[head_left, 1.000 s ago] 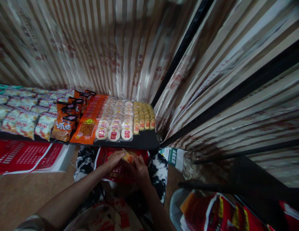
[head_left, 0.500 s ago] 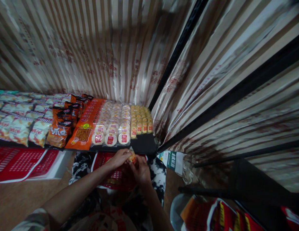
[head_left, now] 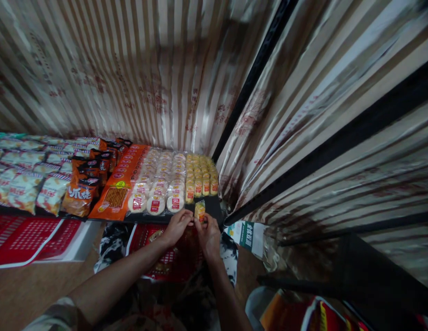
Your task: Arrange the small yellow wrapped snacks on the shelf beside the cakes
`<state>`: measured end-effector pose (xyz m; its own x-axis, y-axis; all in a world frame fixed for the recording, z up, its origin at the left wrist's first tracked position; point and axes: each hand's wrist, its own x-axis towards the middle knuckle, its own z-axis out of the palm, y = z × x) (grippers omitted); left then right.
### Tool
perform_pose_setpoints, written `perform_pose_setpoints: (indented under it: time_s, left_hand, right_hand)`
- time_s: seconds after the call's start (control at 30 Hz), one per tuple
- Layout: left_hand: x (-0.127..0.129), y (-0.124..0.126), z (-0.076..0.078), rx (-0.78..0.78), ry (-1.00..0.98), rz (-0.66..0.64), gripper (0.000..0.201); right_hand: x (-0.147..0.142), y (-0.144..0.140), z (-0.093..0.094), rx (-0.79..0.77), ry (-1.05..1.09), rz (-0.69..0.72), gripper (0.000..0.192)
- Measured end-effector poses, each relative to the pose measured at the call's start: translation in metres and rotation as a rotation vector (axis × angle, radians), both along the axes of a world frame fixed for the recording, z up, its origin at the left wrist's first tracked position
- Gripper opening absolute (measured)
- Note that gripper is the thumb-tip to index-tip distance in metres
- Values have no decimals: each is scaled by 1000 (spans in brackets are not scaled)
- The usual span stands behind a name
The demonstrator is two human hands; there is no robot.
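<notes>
Both my hands are on one small yellow snack pack [head_left: 200, 211], standing upright at the front edge of the black shelf [head_left: 214, 208], just in front of the rows of yellow packs [head_left: 202, 177]. Left hand [head_left: 177, 225]: fingertips pinched on the pack's left side. Right hand [head_left: 209, 233]: fingertips pinched on its right side and base. Neither hand is let go.

Risks, as I judge them:
- Pack sits v. near the shelf lip; a loose release could tip it fwd off the edge into the red basket [head_left: 146, 234] below.
- A nudge bkwd could knock over the front yellow packs, which stand close-packed.
- Round white-wrapped cakes [head_left: 155, 202] lie just to the left; my left wrist could brush them.

Containers: red basket under the shelf, partly hidden by my arms; contents unclear, poss. one pack inside. Shelf also carries orange snack bags [head_left: 79, 195] and a flat orange pack [head_left: 115, 195] further left. Dim light; labels not legible.
</notes>
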<state>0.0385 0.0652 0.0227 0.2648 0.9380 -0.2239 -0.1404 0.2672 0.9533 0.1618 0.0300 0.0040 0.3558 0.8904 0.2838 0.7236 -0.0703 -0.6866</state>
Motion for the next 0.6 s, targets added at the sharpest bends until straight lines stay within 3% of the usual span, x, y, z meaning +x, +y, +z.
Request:
perform_pose_setpoints:
  time_s: [0.27,0.6]
  left_hand:
    - [19,12,-7,25,63,6,28]
    - [28,26,-3,14,40,-37,31]
  right_hand:
    - [8,32,-2,43,-8,-50,42]
    - [13,64,-14,75,12,-93,46]
